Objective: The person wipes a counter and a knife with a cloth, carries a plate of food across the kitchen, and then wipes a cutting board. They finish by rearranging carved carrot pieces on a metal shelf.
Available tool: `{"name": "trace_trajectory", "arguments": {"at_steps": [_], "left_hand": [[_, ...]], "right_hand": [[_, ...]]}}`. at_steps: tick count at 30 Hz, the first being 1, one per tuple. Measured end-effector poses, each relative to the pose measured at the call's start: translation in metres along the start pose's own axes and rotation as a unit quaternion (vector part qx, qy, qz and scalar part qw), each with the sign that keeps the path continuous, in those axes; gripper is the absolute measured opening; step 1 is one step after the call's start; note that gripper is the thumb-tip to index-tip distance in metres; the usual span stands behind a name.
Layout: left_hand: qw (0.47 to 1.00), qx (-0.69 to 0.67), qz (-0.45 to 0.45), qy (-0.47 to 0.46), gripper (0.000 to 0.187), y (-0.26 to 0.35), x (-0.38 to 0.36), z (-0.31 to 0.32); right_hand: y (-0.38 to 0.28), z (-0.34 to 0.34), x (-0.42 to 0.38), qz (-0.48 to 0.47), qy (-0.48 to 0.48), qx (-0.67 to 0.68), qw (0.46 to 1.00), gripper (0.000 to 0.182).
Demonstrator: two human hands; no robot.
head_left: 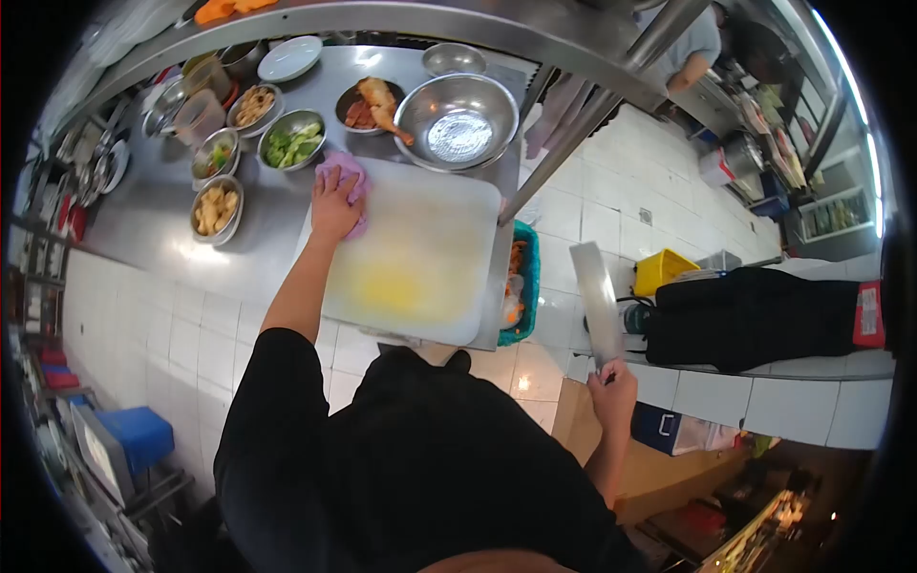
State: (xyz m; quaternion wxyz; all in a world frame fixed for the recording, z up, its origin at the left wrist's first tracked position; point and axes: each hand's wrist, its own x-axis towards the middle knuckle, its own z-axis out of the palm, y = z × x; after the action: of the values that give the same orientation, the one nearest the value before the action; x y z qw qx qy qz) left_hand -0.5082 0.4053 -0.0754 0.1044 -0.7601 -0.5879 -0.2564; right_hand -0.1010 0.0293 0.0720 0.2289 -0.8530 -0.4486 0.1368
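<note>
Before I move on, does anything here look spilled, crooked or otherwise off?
A yellow stain marks the near part of the cutting board, like leftover residue, with the pink cloth under your left hand. A chicken leg also pokes out past its bowl's rim, towards the large steel bowl.

A yellow bin (666, 272) stands at right beside a black garment (745, 320) spread along a white-tiled ledge (793, 411) in a restaurant kitchen. A co-worker (695, 50) in a light top occupies the far right, beyond a small drain (646, 217) in the pale tiled floor (597, 191). At near left, a blue container (137, 437) sits by metal shelving (153, 489); a white oval plate (290, 58) rests at far left.
</note>
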Motion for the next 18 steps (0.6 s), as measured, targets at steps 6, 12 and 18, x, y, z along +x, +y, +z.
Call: {"name": "trace_trajectory", "arguments": {"at_steps": [6, 12, 18], "left_hand": [[0.950, -0.299, 0.019, -0.089, 0.023, 0.054, 0.008, 0.036], [0.846, -0.478, 0.169, -0.164, 0.022, 0.184, -0.059, 0.011], [0.692, -0.591, 0.189, -0.370, 0.021, 0.213, -0.118, -0.053]], "right_hand": [[-0.018, 0.013, -0.015, 0.048, -0.008, 0.030, 0.998, 0.028], [-0.055, 0.034, 0.038, -0.119, -0.013, 0.092, 0.989, 0.026], [-0.130, 0.055, 0.120, -0.312, -0.132, 0.033, 0.940, 0.023]]}}
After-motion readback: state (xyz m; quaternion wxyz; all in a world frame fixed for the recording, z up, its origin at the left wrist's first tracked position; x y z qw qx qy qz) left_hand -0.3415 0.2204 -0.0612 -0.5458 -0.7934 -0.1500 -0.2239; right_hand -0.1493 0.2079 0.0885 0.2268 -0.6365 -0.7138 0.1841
